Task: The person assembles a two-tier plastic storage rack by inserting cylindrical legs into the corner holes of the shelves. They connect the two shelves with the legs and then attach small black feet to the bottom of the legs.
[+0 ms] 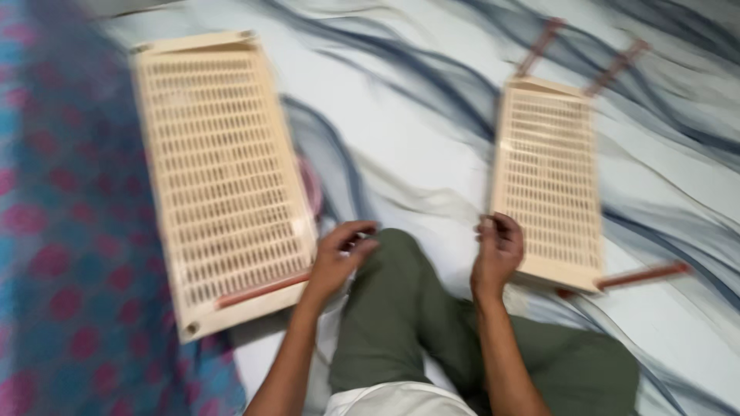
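The person sits on a white floor (432, 146) veined with grey-blue streaks, one knee in olive-green trousers (401, 308) pushed forward between the two arms, so both hands work on either side of it. The left hand (339, 258) rests at the lower right corner of a large cream slatted panel (223, 177), which lies flat and slightly askew, its left edge against a blue cloth with pink dots (62, 231); the fingers curl loosely toward the palm, and motion blur makes it impossible to tell whether they pinch anything. A reddish-brown rod (262, 290) lies along that panel's near edge, just beside the hand, as if seated in the frame there. The right hand (497, 250) sits at the lower left corner of a smaller cream slatted panel (549, 181), fingers bent inward and touching its edge, apparently steadying it; a firm grip cannot be confirmed. Three more reddish-brown rods belong to this panel: one sticks out from its near right corner (644, 274) and two project from its far end (539, 46), which suggests they slot into the corners as legs or connectors. The two panels lie well apart, each within easy reach of its own hand.
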